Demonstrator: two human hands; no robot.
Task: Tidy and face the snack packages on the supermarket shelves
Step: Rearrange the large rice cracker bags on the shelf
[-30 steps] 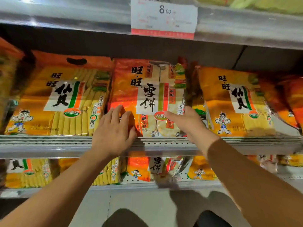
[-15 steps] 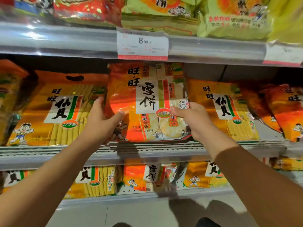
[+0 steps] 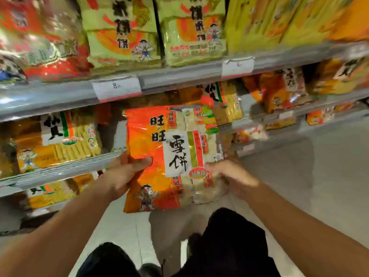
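Both hands' grip, left hand (image 3: 121, 174) and right hand (image 3: 233, 176), holds orange 旺旺 雪饼 bag (image 3: 159, 148).

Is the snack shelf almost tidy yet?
Partly. The yellow packs on the left already face out. Right now the left hand and right hand hold the orange rice-cracker bag off the shelf. It must go back; packs at far right look blurred.

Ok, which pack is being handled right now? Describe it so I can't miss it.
Start at the grey shelf edge with the price tag. Just below and in front, both hands hold the orange-red pack clear of the shelf. Unlike the yellow packs beside it, it shows pale round crackers.
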